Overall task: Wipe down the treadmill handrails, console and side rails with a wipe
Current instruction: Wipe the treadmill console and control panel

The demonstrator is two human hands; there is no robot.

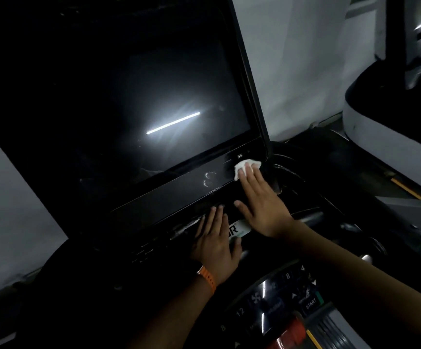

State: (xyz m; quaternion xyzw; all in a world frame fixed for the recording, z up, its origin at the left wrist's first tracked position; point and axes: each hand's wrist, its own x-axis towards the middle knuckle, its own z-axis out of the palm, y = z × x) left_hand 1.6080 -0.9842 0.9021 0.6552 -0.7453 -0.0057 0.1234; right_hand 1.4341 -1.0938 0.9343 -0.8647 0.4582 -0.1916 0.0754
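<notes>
Right hand grip spread flat, pressing wipe on console, right of centre. Left hand flat, empty, lower centre. Wipe soft, light; pin under fingertips.

Dim, grainy; strip-light glare on screen; edges perhaps warped.

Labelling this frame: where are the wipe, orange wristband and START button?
wipe [248, 162], head view, bunched upper edge.
orange wristband [208, 279], head view, strap's middle.
START button [310, 303], head view, its lettering.
</notes>
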